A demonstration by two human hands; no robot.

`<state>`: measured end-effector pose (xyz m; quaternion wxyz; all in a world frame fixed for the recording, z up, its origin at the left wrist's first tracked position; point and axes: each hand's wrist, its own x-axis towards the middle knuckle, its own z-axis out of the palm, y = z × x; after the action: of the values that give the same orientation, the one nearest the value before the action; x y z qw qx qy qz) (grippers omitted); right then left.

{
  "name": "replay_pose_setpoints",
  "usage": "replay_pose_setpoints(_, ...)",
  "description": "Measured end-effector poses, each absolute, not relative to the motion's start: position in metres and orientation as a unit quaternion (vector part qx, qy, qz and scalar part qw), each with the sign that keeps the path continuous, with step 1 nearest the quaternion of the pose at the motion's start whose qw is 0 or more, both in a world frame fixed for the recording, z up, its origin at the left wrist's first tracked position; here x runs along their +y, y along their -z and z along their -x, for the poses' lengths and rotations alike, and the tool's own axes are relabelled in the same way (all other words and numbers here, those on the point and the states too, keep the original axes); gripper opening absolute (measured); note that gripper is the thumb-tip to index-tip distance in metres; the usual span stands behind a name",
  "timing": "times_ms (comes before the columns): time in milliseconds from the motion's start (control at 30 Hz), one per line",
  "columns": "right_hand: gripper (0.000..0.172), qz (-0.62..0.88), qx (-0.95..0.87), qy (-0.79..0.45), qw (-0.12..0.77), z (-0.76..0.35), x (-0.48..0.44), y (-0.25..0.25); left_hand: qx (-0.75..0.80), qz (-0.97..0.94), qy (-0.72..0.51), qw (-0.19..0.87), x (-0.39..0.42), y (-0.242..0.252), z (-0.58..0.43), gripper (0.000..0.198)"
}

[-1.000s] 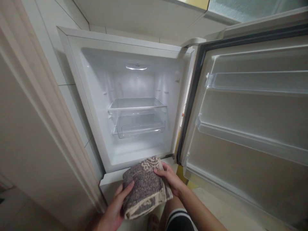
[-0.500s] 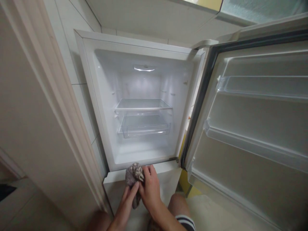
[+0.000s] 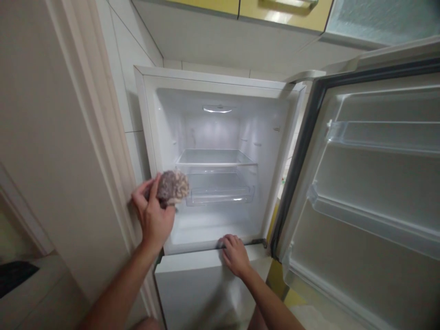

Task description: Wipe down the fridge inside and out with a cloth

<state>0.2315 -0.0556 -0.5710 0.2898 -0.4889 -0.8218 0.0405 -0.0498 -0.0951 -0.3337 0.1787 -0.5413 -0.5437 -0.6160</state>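
Note:
A bunched grey-brown patterned cloth (image 3: 173,188) is gripped in my left hand (image 3: 153,213), raised at the left front edge of an opened refrigerator (image 3: 227,75). My left fingers wrap around the cloth; part of it is hidden behind them. Lower down, my right hand (image 3: 236,254) rests on the front ledge below the compartment, holding nothing, its fingers slightly bent and apart. Inside the lit compartment are a glass shelf (image 3: 217,157) and, beneath it, a clear plastic drawer (image 3: 220,196).
The refrigerator door (image 3: 381,183) stands wide open on the right, with clear door bins (image 3: 371,217). A closed lower white front (image 3: 206,293) lies below the compartment. Close on the left is a beige door frame (image 3: 92,114). Yellow cabinets (image 3: 206,5) hang above.
My hands have parted. The left lifted the cloth up and leftward, while the right released it and moved right to the ledge. The view has shifted slightly.

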Motion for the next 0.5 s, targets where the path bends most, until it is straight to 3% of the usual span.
replay_pose_setpoints(100, 0.048, 0.490, -0.824, -0.004, 0.286, -0.233, -0.051, 0.593, -0.564, 0.477, 0.609, 0.290, -0.059, 0.266, 0.055, 0.092)
replay_pose_setpoints(200, 0.051, 0.492, -0.820, 0.036, 0.290, -0.233, -0.048, 0.613, -0.604, 0.457, 0.574, 0.310, -0.030, 0.264, 0.053, 0.090)
replay_pose_setpoints(400, 0.053, 0.465, -0.830, 0.082, 0.296, -0.236, -0.039, 0.629, -0.662, 0.463, 0.511, 0.294, -0.028, 0.417, 0.046, 0.069)
replay_pose_setpoints(500, 0.054, 0.461, -0.833, 0.079, 0.297, -0.238, -0.037, 0.630, -0.683, 0.441, 0.520, 0.262, -0.034, 0.455, 0.040, 0.072)
